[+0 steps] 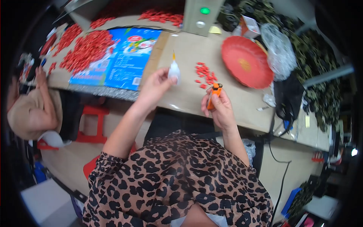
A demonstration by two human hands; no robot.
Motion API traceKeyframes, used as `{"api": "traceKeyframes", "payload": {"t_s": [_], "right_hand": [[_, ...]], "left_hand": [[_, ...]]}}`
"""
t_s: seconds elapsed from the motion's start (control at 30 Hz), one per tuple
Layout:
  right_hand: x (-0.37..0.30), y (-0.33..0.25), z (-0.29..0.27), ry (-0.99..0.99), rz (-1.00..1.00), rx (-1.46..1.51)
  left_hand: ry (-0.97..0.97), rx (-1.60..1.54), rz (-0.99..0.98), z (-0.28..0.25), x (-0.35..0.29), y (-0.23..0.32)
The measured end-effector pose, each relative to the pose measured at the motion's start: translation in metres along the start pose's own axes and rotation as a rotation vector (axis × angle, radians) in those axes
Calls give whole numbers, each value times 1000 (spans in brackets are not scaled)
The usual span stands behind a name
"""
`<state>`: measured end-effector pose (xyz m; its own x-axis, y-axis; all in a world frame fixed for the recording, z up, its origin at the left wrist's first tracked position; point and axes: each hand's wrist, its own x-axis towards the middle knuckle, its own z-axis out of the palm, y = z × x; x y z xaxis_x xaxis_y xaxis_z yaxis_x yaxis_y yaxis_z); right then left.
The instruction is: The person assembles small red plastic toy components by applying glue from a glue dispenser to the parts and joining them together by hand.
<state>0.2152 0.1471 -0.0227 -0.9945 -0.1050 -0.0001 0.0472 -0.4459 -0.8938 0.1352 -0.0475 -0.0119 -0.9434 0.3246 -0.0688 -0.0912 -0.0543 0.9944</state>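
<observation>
My left hand (157, 87) is closed round a small white squeeze bottle (174, 72) with a thin yellow nozzle pointing away from me. In my right hand (222, 108) an orange lighter (214, 96) stands upright, its dark metal top showing above my thumb. Both hands are raised near the front edge of the table. Just beyond the lighter lies a loose cluster of small red pieces (204, 73). A red scalloped plate (242, 60) with a gold mark in its middle sits to the right of the pieces.
A blue printed sheet (132, 60) and a big heap of red pieces (87, 51) cover the table's left. A machine post (200, 17) with a green button rises at the back. Clear plastic bags (279, 49) and dark green camouflage-like material (317, 68) crowd the right. Another person (34, 109) sits at left.
</observation>
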Motion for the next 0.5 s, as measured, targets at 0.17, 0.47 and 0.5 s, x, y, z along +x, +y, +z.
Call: {"api": "traceKeyframes", "payload": {"t_s": [0.17,0.47,0.5], "right_hand": [[9,39,59,-401,335,140],[58,171,91,-613,524,-379],[61,184,91,-612,517,-449]], "left_hand": [[120,-169,-20,-50,-90,-28],[437,-102,-194,-99,-180,-119],[448,-113,-208,-101,-183,-127]]}}
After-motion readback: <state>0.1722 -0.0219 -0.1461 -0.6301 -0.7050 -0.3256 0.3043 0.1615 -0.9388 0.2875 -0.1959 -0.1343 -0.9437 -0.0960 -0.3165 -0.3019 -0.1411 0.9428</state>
